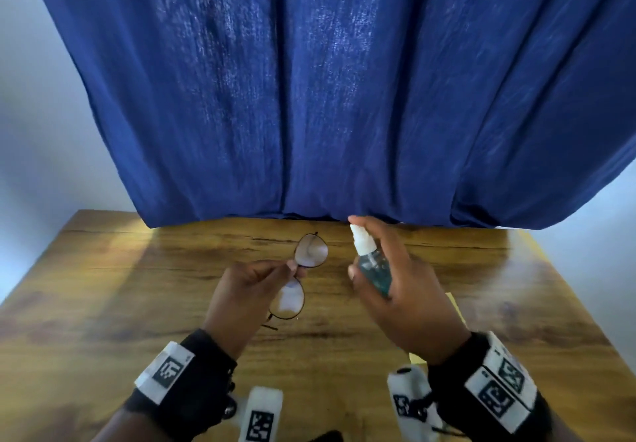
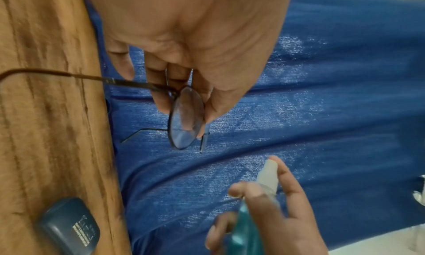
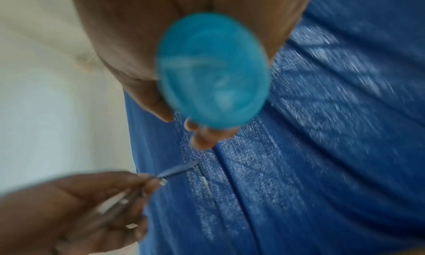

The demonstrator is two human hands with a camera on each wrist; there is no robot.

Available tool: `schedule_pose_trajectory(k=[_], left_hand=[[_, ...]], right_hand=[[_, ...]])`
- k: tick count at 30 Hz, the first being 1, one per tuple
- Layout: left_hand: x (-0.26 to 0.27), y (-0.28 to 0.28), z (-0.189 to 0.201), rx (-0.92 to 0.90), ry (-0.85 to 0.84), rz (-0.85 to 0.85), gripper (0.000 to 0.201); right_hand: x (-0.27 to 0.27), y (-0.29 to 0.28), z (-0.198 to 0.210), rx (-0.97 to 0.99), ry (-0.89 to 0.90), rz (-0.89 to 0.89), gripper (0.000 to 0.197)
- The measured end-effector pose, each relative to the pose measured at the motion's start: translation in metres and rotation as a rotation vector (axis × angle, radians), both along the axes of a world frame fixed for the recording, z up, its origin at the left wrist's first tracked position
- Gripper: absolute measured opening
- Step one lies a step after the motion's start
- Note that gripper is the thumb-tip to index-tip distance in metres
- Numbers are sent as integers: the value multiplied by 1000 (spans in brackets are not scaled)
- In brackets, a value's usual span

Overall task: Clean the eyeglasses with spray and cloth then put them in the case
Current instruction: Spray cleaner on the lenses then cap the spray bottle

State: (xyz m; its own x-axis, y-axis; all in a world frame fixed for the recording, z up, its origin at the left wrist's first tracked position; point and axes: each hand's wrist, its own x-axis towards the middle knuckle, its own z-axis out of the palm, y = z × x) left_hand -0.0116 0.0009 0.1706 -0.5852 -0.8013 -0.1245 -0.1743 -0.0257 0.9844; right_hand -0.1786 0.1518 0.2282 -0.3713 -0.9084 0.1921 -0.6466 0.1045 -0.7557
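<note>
Holding thin dark metal eyeglasses above the glossy wood-grain table, pinched at the bridge by the left hand, rounded lenses pale and misty. Gripping a small spray bottle in the right hand, clear plastic with teal liquid, white nozzle turned left toward the far lens, forefinger on top. Lying near on the table, a rounded dark-blue case. Hanging behind, at the far edge, a coarse blue curtain.
</note>
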Motion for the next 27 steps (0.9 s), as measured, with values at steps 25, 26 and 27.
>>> schedule_pose_trajectory(k=[25,26,27], left_hand=[[-29,24,13,-87,15,115,22],[-31,25,13,-62,24,124,22],[-32,25,13,-21,34,132,22]], right_hand=[[-74,23,-7,-322,118,-250,57],[-79,25,-9,-337,-46,-264,59],[-85,27,-13,-334,-241,-284,63]])
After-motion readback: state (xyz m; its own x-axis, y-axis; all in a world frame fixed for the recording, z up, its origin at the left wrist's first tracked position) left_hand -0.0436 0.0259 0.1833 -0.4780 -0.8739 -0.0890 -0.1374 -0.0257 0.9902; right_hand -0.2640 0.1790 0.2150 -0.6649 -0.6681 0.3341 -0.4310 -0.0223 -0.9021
